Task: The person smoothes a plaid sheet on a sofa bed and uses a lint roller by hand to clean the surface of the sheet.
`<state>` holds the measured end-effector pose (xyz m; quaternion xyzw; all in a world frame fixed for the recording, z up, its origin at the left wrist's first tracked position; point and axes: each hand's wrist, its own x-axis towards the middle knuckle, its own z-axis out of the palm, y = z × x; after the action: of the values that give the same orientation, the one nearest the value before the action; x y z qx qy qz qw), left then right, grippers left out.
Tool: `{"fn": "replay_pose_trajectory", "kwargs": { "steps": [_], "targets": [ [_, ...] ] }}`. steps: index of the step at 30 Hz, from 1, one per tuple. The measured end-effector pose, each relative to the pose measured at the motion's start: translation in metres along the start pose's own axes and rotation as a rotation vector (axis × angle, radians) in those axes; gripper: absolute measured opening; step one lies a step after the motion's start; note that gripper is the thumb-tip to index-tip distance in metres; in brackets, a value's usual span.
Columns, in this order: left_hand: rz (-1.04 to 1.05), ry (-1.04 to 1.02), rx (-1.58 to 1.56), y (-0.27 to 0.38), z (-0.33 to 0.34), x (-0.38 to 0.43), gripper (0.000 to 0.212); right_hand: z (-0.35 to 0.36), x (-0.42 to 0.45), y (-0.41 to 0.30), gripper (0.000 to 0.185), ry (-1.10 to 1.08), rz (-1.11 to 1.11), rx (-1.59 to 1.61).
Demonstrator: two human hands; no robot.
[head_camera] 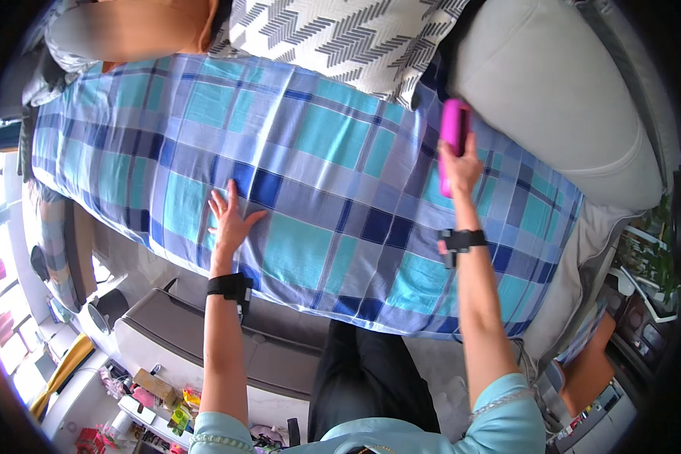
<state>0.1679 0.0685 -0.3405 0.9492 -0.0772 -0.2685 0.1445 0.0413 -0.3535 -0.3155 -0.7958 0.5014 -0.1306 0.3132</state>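
Observation:
A blue, teal and navy plaid cloth covers the long seat of a sofa in front of me. My left hand is over the left-middle part of this cloth, fingers spread and holding nothing; it seems to rest on the fabric. Farther right, my right hand grips a magenta hand-held brush with a dark side, close to the sofa's grey end cushion. Its working face is hard to see. Creases run across the cloth between my hands.
A white pillow with grey zigzags and a grey sofa cushion line the back. An orange-brown item, partly blurred, is at upper left. A low brown-topped table stands behind my left arm. Plants and an orange chair are at right.

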Motion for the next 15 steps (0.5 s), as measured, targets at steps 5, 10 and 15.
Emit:
{"fn": "replay_pose_trajectory", "kwargs": {
  "steps": [5, 10, 15],
  "targets": [
    [0.08, -0.123, -0.138, -0.055, 0.001, 0.022, 0.097, 0.098, -0.147, -0.059, 0.072, -0.167, -0.308, -0.081],
    [0.171, -0.179, -0.08, -0.07, 0.0, 0.03, 0.091, 0.115, -0.247, -0.085, 0.078, -0.465, -0.709, 0.002],
    [0.079, -0.196, -0.049, -0.062, -0.014, 0.038, 0.089, 0.075, -0.189, -0.065, 0.073, -0.636, -0.701, 0.153]
  ]
}}
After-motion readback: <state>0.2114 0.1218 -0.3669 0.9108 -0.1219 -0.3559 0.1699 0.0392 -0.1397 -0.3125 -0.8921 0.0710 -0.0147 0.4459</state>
